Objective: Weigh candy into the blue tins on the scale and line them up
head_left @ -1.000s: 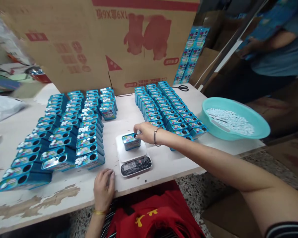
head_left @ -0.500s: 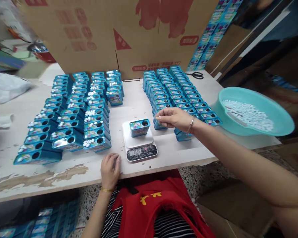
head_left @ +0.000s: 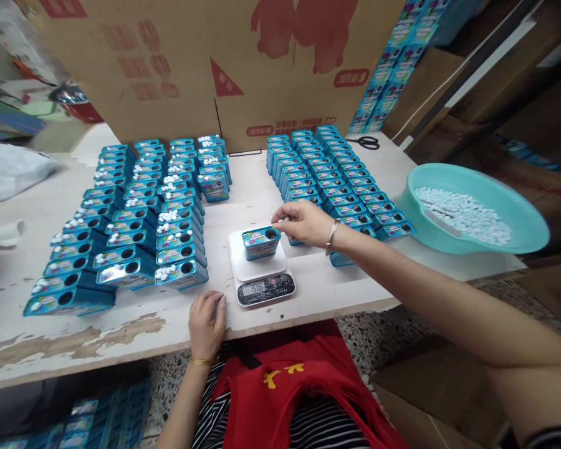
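A small blue tin point(head_left: 260, 242) with a round hole in its top stands on a white digital scale point(head_left: 260, 275) near the table's front edge. My right hand point(head_left: 303, 223) hovers just right of the tin, fingers pinched together at the tin's hole; whether it holds a candy I cannot tell. My left hand point(head_left: 207, 323) rests flat on the table's front edge, left of the scale, holding nothing. Rows of blue tins with white candies on top point(head_left: 140, 218) fill the left. Rows of blue tins without candies point(head_left: 330, 181) stand on the right.
A teal basin point(head_left: 472, 212) of small white candies sits at the table's right end. A large cardboard box point(head_left: 224, 68) stands behind the tins. Scissors point(head_left: 368, 143) lie at the back right. White plastic point(head_left: 9, 171) lies at the far left. More blue tins show under the table.
My right hand drew back to the right from the tin, then returned to its hole. The scale reading changed. My left hand stayed put.
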Action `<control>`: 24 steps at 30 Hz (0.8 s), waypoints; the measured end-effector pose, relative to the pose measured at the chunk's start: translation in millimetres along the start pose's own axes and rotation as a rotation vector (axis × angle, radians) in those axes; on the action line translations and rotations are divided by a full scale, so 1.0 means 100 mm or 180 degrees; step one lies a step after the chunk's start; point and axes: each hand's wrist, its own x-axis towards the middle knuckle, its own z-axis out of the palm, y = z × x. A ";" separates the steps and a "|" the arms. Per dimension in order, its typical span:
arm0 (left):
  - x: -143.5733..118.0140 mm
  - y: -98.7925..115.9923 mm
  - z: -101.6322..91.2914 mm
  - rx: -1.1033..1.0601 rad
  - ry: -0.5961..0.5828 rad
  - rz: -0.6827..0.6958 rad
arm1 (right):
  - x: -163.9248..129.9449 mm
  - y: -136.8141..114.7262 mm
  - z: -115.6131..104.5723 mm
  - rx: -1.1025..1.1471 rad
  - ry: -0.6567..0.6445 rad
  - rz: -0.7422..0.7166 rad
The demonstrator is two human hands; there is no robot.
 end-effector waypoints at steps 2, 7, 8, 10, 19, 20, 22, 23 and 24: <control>0.00 -0.01 0.00 0.0004 -0.0002 -0.0015 | 0.06 -0.05 0.05 -0.0530 0.0019 -0.0182; 0.01 -0.03 0.00 0.0033 0.0002 0.0022 | 0.14 -0.08 0.14 -0.1385 0.0096 -0.0464; 0.01 -0.03 0.00 0.0044 0.0008 0.0030 | 0.14 -0.07 0.15 -0.1456 0.0066 -0.0519; 0.01 -0.03 0.00 0.0061 0.0013 0.0036 | 0.16 -0.05 0.16 -0.1527 -0.0014 -0.0602; 0.01 -0.03 0.01 0.0011 -0.0017 -0.0023 | 0.18 -0.09 0.20 -0.1609 -0.0058 -0.0620; 0.01 -0.03 0.01 0.0007 -0.0026 -0.0030 | 0.18 -0.10 0.21 -0.1580 -0.0047 -0.0642; 0.01 -0.02 0.01 0.0005 -0.0037 -0.0027 | 0.17 -0.11 0.22 -0.1463 -0.0003 -0.0704; 0.01 -0.02 0.01 0.0008 -0.0044 -0.0023 | 0.16 -0.12 0.22 -0.1361 0.0032 -0.0738; 0.01 -0.02 0.01 0.0015 -0.0049 -0.0023 | 0.14 -0.12 0.20 -0.1230 0.0086 -0.0780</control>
